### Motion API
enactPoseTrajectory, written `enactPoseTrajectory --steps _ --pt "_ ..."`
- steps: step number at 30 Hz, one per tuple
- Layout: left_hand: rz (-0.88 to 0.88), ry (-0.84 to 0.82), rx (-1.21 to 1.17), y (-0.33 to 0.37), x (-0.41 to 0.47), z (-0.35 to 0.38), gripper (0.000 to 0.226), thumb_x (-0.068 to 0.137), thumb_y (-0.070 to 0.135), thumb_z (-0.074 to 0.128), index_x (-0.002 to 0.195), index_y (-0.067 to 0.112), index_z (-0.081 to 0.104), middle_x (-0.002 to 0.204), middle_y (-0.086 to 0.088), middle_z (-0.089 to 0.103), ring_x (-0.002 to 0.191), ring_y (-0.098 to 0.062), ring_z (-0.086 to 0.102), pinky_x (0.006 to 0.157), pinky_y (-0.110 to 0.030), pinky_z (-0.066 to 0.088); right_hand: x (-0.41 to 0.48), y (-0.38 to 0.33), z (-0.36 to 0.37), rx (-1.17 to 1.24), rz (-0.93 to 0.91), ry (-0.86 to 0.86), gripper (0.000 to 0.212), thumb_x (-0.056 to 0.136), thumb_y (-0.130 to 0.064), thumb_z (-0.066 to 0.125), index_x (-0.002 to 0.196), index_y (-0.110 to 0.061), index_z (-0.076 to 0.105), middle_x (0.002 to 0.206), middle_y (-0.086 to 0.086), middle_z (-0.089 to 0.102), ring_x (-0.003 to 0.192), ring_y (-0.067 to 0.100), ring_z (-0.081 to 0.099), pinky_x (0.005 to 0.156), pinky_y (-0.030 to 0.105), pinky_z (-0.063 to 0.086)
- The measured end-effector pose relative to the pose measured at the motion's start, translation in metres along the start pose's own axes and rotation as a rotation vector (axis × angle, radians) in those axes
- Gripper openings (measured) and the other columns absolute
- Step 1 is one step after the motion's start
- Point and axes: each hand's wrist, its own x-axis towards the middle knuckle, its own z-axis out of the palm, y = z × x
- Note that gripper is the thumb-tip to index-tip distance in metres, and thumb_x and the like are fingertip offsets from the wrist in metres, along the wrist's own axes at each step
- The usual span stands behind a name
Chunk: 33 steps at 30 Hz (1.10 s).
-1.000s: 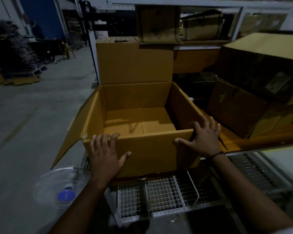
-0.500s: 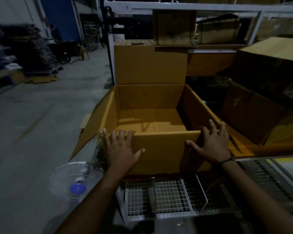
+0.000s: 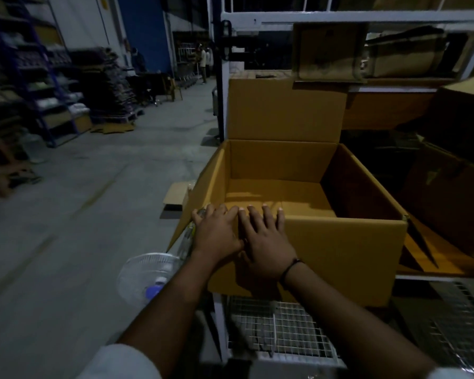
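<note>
Warehouse aisle, dim, with concrete floor and shelving on the left. An open cardboard box sits on a wire rack, with a white fan near it. Both grips lie flat on the box's near wall, fingers straight: the left grip at the corner, and the right grip, half a second ago at the other end, now touching it.

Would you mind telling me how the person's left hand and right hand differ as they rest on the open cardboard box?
The right hand wears a dark wristband; the left hand has a bare wrist. The left hand sits at the near left corner, the right hand just inward along the near wall. Both lie flat against the cardboard box, fingertips at its top edge, side by side.
</note>
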Motion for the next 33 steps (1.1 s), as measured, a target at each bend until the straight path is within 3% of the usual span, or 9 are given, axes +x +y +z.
enactPoseTrajectory --steps 3,6,12,18,23,27,33 --pt "0.027 0.058 0.013 -0.011 0.0 0.001 0.064 0.075 0.062 0.06 0.133 0.036 0.049 0.129 0.002 0.059 0.126 -0.025 0.047 0.102 -0.05 0.034 0.005 -0.006 0.008 0.005 0.001 0.033 0.096 0.097 -0.058 0.045 0.16 -0.022 -0.017 0.17 0.011 -0.006 0.154 0.043 -0.014 0.117 0.066 -0.017" --pt "0.023 0.094 0.034 -0.013 0.002 0.005 0.059 0.077 0.066 0.057 0.127 0.036 0.051 0.122 0.002 0.061 0.12 -0.025 0.05 0.093 -0.046 0.037 0.003 -0.004 0.014 -0.007 -0.011 0.064 0.103 0.092 -0.056 0.053 0.16 -0.024 -0.016 0.17 0.011 -0.002 0.154 0.043 -0.012 0.118 0.066 -0.014" --pt "-0.017 0.119 0.068 -0.008 -0.001 0.012 0.068 0.083 0.068 0.061 0.138 0.033 0.044 0.138 -0.001 0.053 0.133 -0.026 0.043 0.101 -0.049 0.034 -0.005 0.009 0.01 -0.042 -0.044 0.071 0.088 0.102 -0.047 0.043 0.158 -0.031 -0.024 0.17 0.009 -0.011 0.155 0.039 -0.014 0.121 0.06 -0.015" --pt "-0.036 0.128 0.084 -0.002 -0.011 0.016 0.089 0.085 0.086 0.041 0.149 0.024 0.038 0.151 -0.009 0.042 0.142 -0.03 0.034 0.116 -0.061 0.024 -0.03 0.035 0.008 -0.055 0.052 0.095 0.097 0.098 -0.041 0.056 0.158 -0.038 -0.021 0.17 0.012 -0.004 0.155 0.041 -0.009 0.122 0.061 -0.01" --pt "-0.083 0.061 0.076 0.01 -0.011 0.012 0.093 0.085 0.084 0.041 0.155 0.024 0.03 0.159 -0.009 0.034 0.153 -0.032 0.019 0.118 -0.073 -0.003 -0.054 0.068 0.007 -0.038 0.176 0.109 0.098 0.096 -0.041 0.062 0.16 -0.038 -0.012 0.169 0.011 0.005 0.155 0.042 -0.005 0.124 0.06 -0.009" --pt "-0.043 0.029 0.082 0.029 -0.013 0.008 0.095 0.087 0.081 0.041 0.159 0.022 0.024 0.164 -0.008 0.031 0.156 -0.036 0.01 0.117 -0.069 -0.016 -0.067 0.09 0.009 -0.038 0.223 0.145 0.093 0.095 -0.049 0.06 0.162 -0.035 -0.003 0.168 0.01 0.013 0.156 0.039 -0.001 0.125 0.055 -0.007" --pt "0.092 0.017 -0.008 0.075 -0.009 0.016 0.086 0.094 0.071 0.047 0.161 0.025 0.018 0.165 -0.004 0.027 0.156 -0.034 0.009 0.12 -0.062 -0.016 -0.083 0.126 0.007 -0.017 0.347 0.186 0.085 0.096 -0.064 0.05 0.162 -0.033 0.007 0.169 0.007 0.016 0.157 0.033 -0.001 0.124 0.051 -0.011"
